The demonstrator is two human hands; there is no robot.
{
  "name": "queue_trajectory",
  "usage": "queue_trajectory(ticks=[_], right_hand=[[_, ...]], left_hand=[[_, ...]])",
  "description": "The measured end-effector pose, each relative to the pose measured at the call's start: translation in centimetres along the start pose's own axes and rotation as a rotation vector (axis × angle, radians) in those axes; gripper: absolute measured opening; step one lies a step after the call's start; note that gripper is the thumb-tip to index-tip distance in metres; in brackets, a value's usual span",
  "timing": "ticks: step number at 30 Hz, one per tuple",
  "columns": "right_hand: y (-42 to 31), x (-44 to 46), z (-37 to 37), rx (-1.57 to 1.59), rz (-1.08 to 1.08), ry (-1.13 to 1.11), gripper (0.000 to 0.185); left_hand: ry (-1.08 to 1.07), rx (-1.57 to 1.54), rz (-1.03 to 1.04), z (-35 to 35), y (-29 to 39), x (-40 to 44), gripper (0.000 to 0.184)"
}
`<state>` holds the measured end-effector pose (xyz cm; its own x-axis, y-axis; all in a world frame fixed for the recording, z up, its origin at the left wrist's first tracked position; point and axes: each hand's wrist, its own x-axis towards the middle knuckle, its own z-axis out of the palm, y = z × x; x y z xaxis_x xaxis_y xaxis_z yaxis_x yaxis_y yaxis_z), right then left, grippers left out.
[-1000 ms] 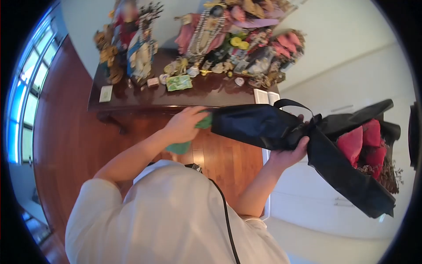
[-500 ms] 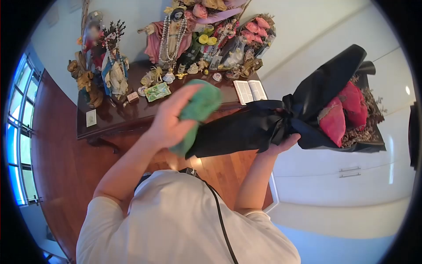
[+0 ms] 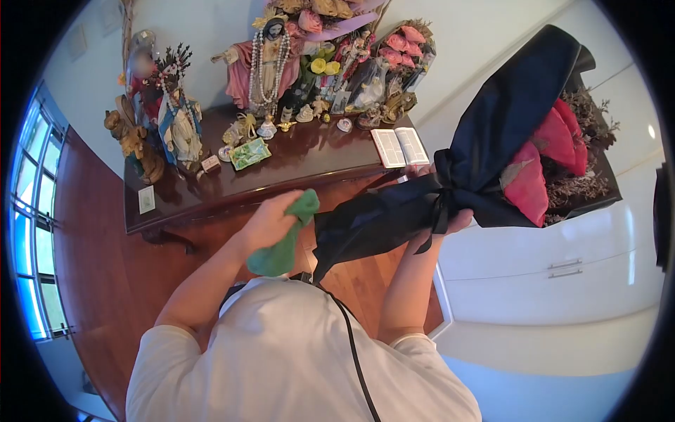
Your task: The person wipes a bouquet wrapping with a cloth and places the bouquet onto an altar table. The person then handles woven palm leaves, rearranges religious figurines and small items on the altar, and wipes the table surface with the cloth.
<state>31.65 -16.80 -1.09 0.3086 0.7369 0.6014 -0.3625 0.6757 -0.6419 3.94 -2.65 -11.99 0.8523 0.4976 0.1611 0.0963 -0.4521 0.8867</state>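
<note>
My left hand is closed on a crumpled green cloth, which hangs below the fingers beside the narrow end of the bouquet. My right hand grips a bouquet in black wrapping from underneath, near its black ribbon bow. The bouquet lies across in front of me, its flower end tilted up to the right. Large red-pink flowers and dried brown sprigs show at that end. Most of my right fingers are hidden behind the wrapping.
A dark wooden table stands ahead. It bears a robed statue with beads, a blue-and-white statue, small figurines, pink roses and an open book. White cabinets are at right, windows at left.
My left hand has drawn the green cloth down and left, away from the bouquet's narrow end. The bouquet's flower end has risen slightly, still held in my right hand.
</note>
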Motion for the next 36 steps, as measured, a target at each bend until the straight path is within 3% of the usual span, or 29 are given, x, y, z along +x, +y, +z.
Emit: queue_trajectory(ticks=[2,4,6,7,8,9,12,14,15,16,17,18,20,21,22,24,25,26,28,30,33,36], right_hand=[[0.3,0.0,-1.4,-0.013,0.004,0.01,0.1],[0.3,0.4,-3.1,-0.02,0.048,-0.061,0.098],[0.7,1.0,-2.3,-0.019,0.1,-0.143,0.097],[0.6,1.3,-0.2,-0.073,0.071,-0.052,0.099],[0.7,1.5,1.1,-0.129,0.043,0.04,0.101],[1.1,2.0,1.3,-0.143,0.021,-0.007,0.108],[2.1,2.8,1.8,-0.004,-0.072,-0.189,0.114],[2.5,3.9,1.9,0.113,-0.103,-0.473,0.122],[2.2,3.6,1.9,0.057,-0.046,-0.324,0.127],[1.8,3.4,2.0,0.0,0.011,-0.173,0.132],[1.7,3.5,2.0,-0.029,0.038,-0.097,0.134],[1.7,3.5,2.1,-0.056,0.067,-0.022,0.137],[1.6,4.0,2.8,-0.031,-0.083,-0.092,0.138],[1.1,4.1,2.6,-0.016,-0.082,-0.195,0.115],[0.9,4.0,1.6,-0.019,-0.083,-0.187,0.115],[0.6,3.9,0.2,0.037,-0.044,-0.218,0.059],[0.4,3.9,0.1,0.074,-0.029,-0.264,0.037],[0.3,4.0,0.1,0.072,-0.027,-0.258,0.037],[0.1,4.3,-0.1,0.091,-0.029,-0.347,0.056],[0.0,4.5,0.1,0.075,-0.04,-0.409,0.065],[0.9,4.4,-1.1,0.134,-0.051,-0.45,0.07],[1.6,3.3,2.3,0.128,-0.013,-0.191,0.022]], left_hand=[[0.186,-0.113,-0.128,-1.2,0.4,0.4,0.057],[0.206,-0.161,-0.158,-2.7,2.8,1.4,0.056],[0.307,-0.251,0.055,-3.7,5.4,2.5,0.056],[0.326,-0.253,0.046,-4.0,6.9,2.9,0.056],[0.393,-0.284,0.164,-4.0,8.6,3.5,0.056],[0.456,-0.312,0.282,-3.9,10.1,3.9,0.056],[0.435,-0.543,0.3,-2.2,13.9,4.9,0.064],[0.379,-0.32,0.657,-1.2,15.4,5.3,0.065],[0.381,-0.32,0.657,-0.7,15.4,4.8,0.065],[0.247,-0.361,0.604,-0.1,15.3,4.3,0.063],[0.111,-0.401,0.55,0.3,14.9,4.1,0.062],[0.111,-0.4,0.55,0.4,14.2,4.2,0.062],[-0.003,-0.322,0.57,0.5,12.0,3.9,0.054],[-0.01,-0.327,0.567,0.7,10.7,3.6,0.054],[-0.067,-0.261,0.534,0.7,9.4,3.2,0.051],[-0.129,-0.199,0.502,-0.1,7.8,2.4,0.049],[-0.242,-0.071,0.389,-0.7,7.2,2.0,0.05],[-0.353,0.056,0.275,-1.2,6.6,1.8,0.052],[-0.336,0.076,0.252,-1.4,5.8,2.0,0.054],[-0.026,-0.088,0.214,-2.0,6.8,2.1,0.056],[0.154,-0.265,0.37,-3.6,11.1,2.9,0.059],[0.252,-0.252,0.602,-2.6,14.1,3.6,0.049]])
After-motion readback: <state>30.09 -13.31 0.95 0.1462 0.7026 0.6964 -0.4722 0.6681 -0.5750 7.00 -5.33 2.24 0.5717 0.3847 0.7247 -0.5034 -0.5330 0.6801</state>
